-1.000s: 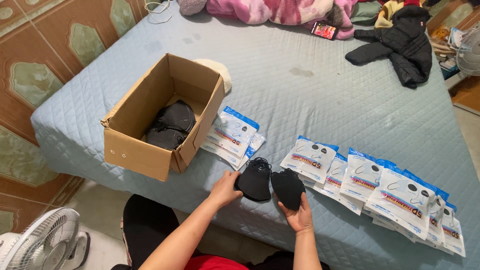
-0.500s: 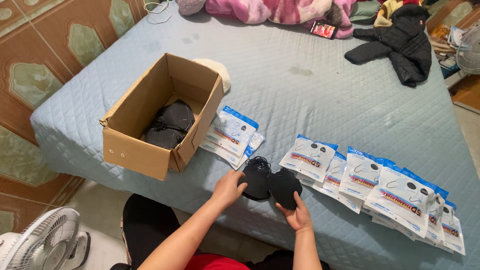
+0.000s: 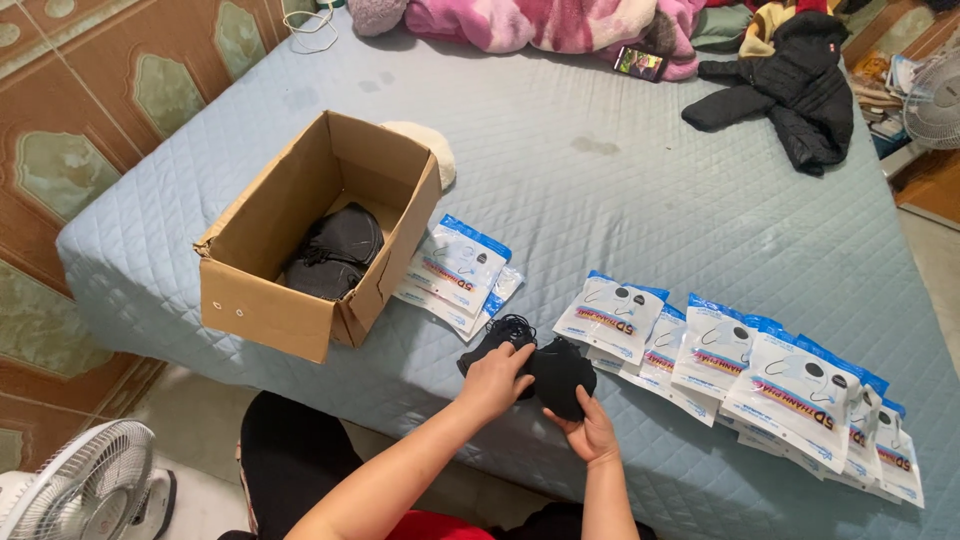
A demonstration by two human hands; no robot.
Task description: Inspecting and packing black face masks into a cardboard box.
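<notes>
At the near edge of the bed, both hands grip a black face mask (image 3: 556,372). Left hand (image 3: 497,378) fingers clamped over its left side, right hand (image 3: 590,434) fingers curled under its lower right edge, thumb on top. Mask sits just above the blue quilted mattress (image 3: 620,190), ear loops bunched at upper left. Just right: overlapping row of white-and-blue mask packets (image 3: 760,375). Just left: small stack of same packets (image 3: 458,275), touching open cardboard box (image 3: 300,300) with black masks (image 3: 335,252) inside. Far side: black jacket (image 3: 790,85), pink blanket (image 3: 540,20), phone (image 3: 640,63). White fan (image 3: 85,490) on floor, lower left.
</notes>
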